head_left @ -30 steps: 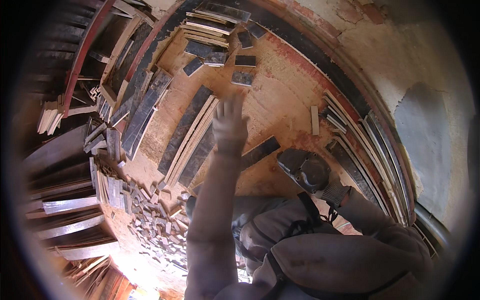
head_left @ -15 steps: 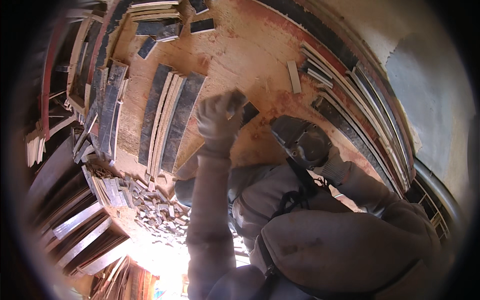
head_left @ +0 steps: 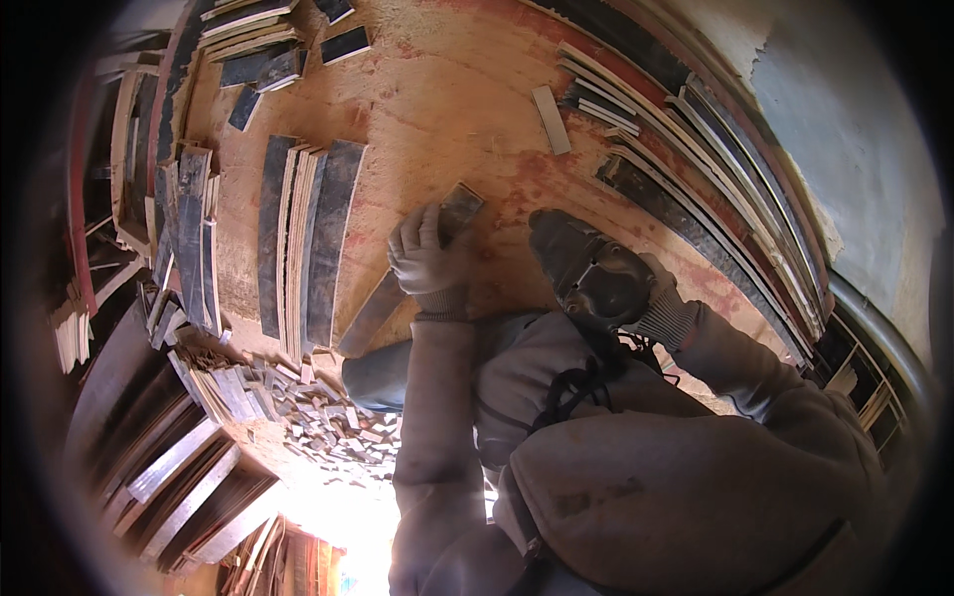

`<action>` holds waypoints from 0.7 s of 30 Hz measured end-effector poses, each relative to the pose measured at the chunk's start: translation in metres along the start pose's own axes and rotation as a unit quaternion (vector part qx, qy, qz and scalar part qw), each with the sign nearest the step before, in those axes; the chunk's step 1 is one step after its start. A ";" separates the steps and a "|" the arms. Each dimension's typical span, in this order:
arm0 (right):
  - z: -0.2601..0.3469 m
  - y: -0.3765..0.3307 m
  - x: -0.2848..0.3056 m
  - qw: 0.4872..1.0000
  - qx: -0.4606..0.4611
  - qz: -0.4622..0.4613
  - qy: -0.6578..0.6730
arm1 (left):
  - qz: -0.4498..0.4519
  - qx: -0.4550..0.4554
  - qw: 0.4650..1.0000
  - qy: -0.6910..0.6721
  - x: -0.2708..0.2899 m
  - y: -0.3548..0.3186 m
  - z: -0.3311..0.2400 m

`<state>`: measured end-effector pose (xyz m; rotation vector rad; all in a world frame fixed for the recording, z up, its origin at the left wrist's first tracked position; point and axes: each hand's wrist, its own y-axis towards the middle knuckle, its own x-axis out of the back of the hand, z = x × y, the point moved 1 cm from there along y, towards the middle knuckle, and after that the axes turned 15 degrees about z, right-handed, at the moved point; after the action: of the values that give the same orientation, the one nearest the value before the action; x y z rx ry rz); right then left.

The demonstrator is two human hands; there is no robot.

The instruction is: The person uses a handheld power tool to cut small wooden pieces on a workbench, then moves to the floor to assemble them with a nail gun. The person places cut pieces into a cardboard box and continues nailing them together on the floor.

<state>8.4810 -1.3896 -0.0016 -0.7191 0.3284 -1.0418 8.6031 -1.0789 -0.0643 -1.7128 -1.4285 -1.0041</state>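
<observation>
My left hand (head_left: 429, 254), in a pale work glove, is closed on a short dark-faced piece of plywood (head_left: 461, 207) on the dusty surface. A dark plywood strip (head_left: 374, 310) lies on the near-left side of that hand. Whether strip and piece join under the glove I cannot tell. My right hand (head_left: 658, 300), also gloved, grips a dark handheld power tool (head_left: 602, 278) with a rounded housing. The tool's front end is to the right of the plywood piece, apart from it. Most of the right fingers are hidden behind the housing.
Upright plywood strips (head_left: 303, 248) stand to the left. Short offcuts (head_left: 345, 46) lie at the far left, and a loose pale strip (head_left: 552, 119) lies farther off. Long strips (head_left: 696, 189) are stacked on the right beside a wall (head_left: 855, 129). A heap of small offcuts (head_left: 333, 417) lies lower left.
My left hand, blurred before, has come down and steadied at the plywood piece. The whole view has shifted slightly. My right hand keeps the power tool, now turned a little.
</observation>
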 end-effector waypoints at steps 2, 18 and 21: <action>0.009 0.000 0.004 0.998 0.002 0.008 0.069 | 0.009 0.004 1.000 -0.006 -0.002 0.001 -0.003; 0.095 0.011 0.013 0.989 0.072 0.104 -0.081 | 0.049 0.040 0.998 0.000 -0.001 0.018 -0.008; 0.095 0.019 0.009 0.989 0.088 0.101 -0.061 | 0.045 0.042 0.998 -0.011 -0.001 0.021 -0.008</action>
<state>8.5517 -1.3549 0.0551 -0.5747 0.1950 -0.8193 8.6221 -1.0898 -0.0616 -1.7152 -1.3750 -0.8682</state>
